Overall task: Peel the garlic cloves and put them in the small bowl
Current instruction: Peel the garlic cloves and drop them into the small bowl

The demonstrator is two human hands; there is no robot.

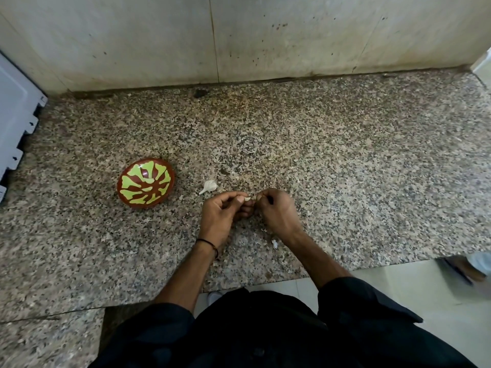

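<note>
Fig. 1, head view. Nearby items: a white partial garlic bulb (210,186) lies on the counter, stalk pointing lower-left, between the bowl and the hands, just beyond the left hand and apart from it. 1 white scrap of peel (274,243) lies beside the right wrist; a few paler flecks sit near the bulb, too small to identify. A thin black thread band (210,244) circles the left wrist. A white ridged plastic panel (16,115) stands at the counter's far-left edge. Nothing lies between hands and bowl except the bulb.

Task items: a small pale garlic clove (247,199) is held just above the counter, between the 2 hands. Left hand (220,211): fingers curled, thumb and forefinger pinching the clove's left end. Right hand (276,208): fingers curled tight, fingertips gripping the clove's right end; the 2 hands touch at the knuckles. The small bowl (140,205), round, red-brown w/ a lime-green radial pattern, sits to the left of the hands, well apart from the clove; whether it holds anything cannot be told against the pattern.

Surface & room: speckled grey-brown granite counter (345,155), backed by a wall of pale, stained stone slabs (239,35) w/ a dark seam at the joint. Pale floor tiles (398,301) show below the counter edge, w/ a blurred foot (465,269) at far right. Black sleeves (358,309) cover both forearms.
</note>
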